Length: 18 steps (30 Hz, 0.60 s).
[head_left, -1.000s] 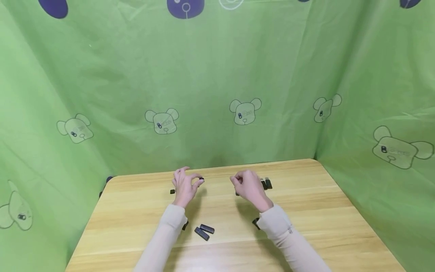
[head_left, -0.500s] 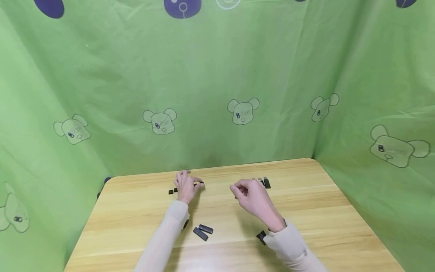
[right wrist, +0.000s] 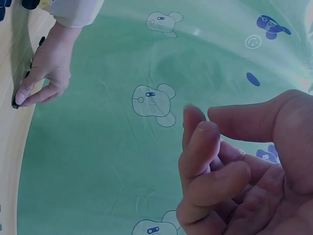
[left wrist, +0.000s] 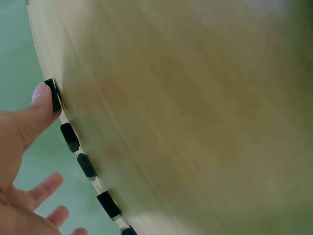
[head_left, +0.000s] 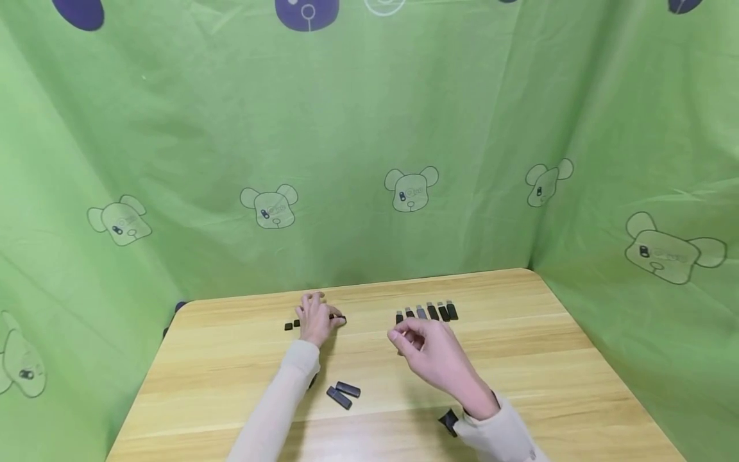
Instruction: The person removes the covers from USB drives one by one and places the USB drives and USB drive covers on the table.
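Note:
My left hand (head_left: 316,321) is at the far left part of the table. Between its thumb and index finger it pinches a small black USB stick cap (left wrist: 53,95), low at the tabletop. Several more black caps (left wrist: 108,204) stand in a row beside it. My right hand (head_left: 435,353) hovers over the table, nearer me than a row of uncapped USB sticks (head_left: 433,312). Its fingers are loosely curled, and the right wrist view shows nothing between thumb (right wrist: 244,121) and index finger. The sticks lie with their metal plugs pointing away from me.
Two dark USB sticks, one (head_left: 339,398) angled against the other (head_left: 348,389), lie in the front middle of the wooden table (head_left: 231,385). A green patterned curtain (head_left: 346,128) hangs behind and at both sides of the table.
My left hand has lowered the cap to the table at the row's right end. My right hand has drawn back towards me and a little right, uncovering the row of sticks.

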Available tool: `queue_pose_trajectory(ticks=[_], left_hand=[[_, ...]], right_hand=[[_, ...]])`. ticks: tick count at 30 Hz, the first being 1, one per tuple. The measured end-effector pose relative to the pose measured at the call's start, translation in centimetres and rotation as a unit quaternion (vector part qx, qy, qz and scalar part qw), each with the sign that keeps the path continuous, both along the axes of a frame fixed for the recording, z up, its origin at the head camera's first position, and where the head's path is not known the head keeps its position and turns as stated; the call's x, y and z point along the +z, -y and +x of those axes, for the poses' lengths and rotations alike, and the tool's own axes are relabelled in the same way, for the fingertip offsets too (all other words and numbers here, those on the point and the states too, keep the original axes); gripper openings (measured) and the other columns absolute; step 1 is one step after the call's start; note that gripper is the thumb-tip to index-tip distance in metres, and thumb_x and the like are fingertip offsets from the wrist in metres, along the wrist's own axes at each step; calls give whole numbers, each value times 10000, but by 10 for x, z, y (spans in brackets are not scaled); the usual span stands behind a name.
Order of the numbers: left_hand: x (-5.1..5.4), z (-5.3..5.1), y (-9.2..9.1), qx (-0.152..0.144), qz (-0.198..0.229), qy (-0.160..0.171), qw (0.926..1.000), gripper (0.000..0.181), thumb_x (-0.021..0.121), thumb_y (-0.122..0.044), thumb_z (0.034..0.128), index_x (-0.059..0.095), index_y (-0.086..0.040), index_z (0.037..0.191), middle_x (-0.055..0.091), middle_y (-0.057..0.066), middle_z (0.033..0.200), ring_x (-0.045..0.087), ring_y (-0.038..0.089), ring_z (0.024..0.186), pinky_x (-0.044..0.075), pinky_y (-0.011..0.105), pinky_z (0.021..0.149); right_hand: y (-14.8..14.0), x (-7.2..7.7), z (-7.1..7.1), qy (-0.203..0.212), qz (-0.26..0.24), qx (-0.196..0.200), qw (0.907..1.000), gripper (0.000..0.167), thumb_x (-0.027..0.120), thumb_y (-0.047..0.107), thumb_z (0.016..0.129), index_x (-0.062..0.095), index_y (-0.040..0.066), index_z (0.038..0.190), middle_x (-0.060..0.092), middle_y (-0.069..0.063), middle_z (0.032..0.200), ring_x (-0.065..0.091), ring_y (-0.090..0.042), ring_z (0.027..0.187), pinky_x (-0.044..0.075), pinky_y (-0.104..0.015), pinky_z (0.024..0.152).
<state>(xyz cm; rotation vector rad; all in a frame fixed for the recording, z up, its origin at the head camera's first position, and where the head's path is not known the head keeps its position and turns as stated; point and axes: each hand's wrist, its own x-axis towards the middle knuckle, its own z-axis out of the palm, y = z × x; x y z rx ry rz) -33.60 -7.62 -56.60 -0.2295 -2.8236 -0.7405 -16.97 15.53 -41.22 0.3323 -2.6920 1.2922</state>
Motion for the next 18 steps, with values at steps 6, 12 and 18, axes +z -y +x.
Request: queue_pose_trajectory(ticks=[6, 12, 18], left_hand=[[0, 0, 2, -88, -118, 25, 9999, 205, 826, -290, 778, 814, -144, 922, 548, 190, 1459, 378, 411, 1354, 324, 587, 1012], [1, 1, 2, -87, -281, -38, 9996, 189, 822, -287, 785, 815, -157, 923, 559, 185, 1462, 404, 402, 1359, 338, 571, 997], [2, 1, 1, -112, -233, 38, 9997, 210, 815, -285, 797, 811, -143, 951, 552, 194, 1462, 393, 404, 1369, 328, 574, 1013]], right_hand=[[-4, 2, 7, 36, -44, 23, 10000, 94, 696, 187, 957, 745, 153, 885, 670, 43, 680, 568, -22, 572, 499, -209, 555], [-8, 0, 10, 85, 31, -55, 9999, 86, 698, 201, 959, 758, 151, 923, 686, 18, 699, 574, -20, 587, 499, -207, 571], [-9, -1, 11, 100, 25, -105, 9999, 73, 702, 187, 956, 752, 161, 908, 679, 35, 699, 575, -18, 598, 500, -205, 576]])
